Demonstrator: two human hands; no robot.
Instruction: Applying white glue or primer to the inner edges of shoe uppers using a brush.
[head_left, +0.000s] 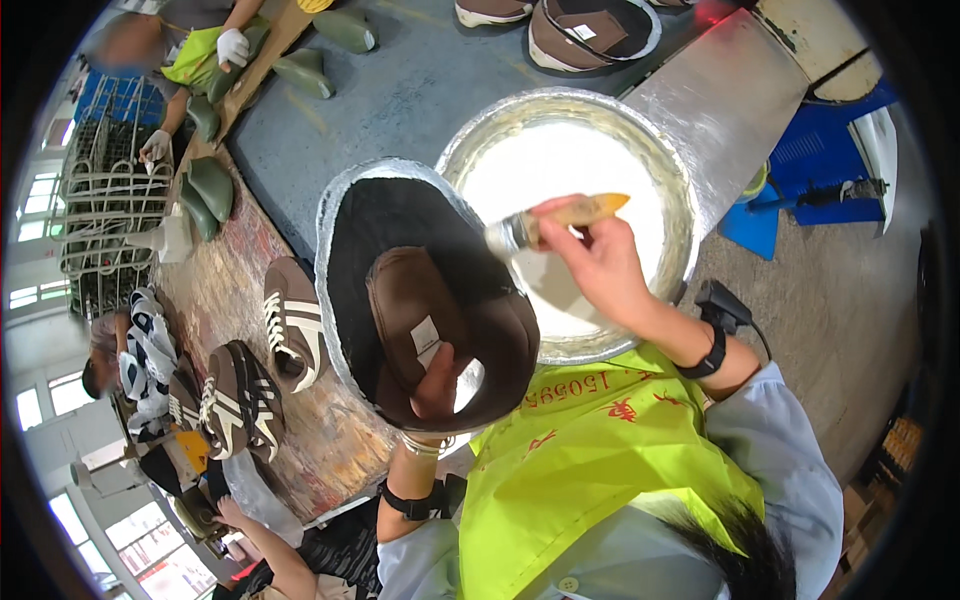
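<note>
The right hand (600, 262) pinches a paintbrush (518, 232) beside the brown shoe upper (410, 290) that the left hand (435, 388) clasps, thumb inside, fingers hidden; the rim (326, 225) beyond that grip looks white-coated, the nearer edge (485, 418) seemingly bare.

Shoe upper (400, 225): wide open, black inside, pale grayish rim along the edge, brown outside at the lower right. Brown panel (393, 290) inside, small white label on it. Held up in left hand (436, 385), opening facing the wearer, just left of pot. Brush (518, 232): pale bristle end toward upper's right edge, contact unclear; yellowish handle pinched in right hand (598, 262), over pot. Pot (686, 210): round, metal, pale smears on inner wall, bright white liquid (530, 160) inside.
</note>
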